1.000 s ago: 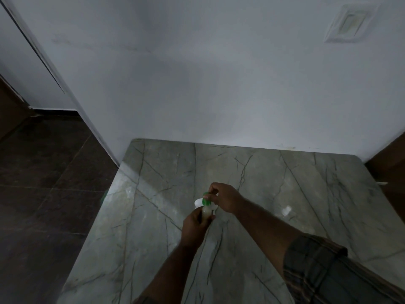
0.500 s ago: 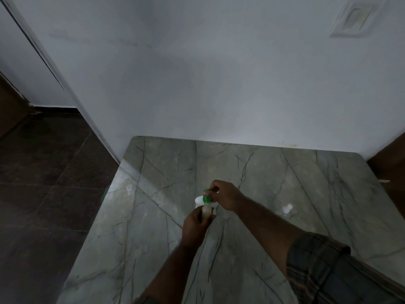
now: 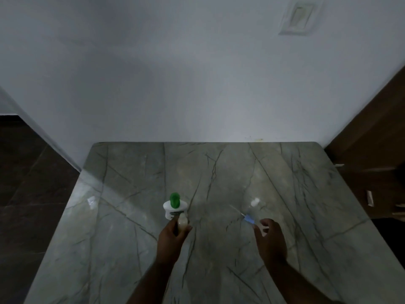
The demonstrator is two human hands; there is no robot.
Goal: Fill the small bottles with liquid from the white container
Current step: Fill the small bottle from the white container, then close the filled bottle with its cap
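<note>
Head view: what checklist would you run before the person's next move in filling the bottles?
1. Left hand grips the small bottle upright, pale liquid inside: ok.
2. White container upright on the table, green top on: ok.
3. Small bottle capped: cannot tell.
4. Right hand free: cannot tell; something white shows at its fingertips.
5. Clear bottle just beyond the right hand, open for filling: cannot tell.

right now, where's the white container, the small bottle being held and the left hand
white container [image 3: 172,212], head view, on its white body
small bottle [image 3: 182,223], head view, on its pale upper body
left hand [image 3: 169,238], head view, on the back of the hand
</note>
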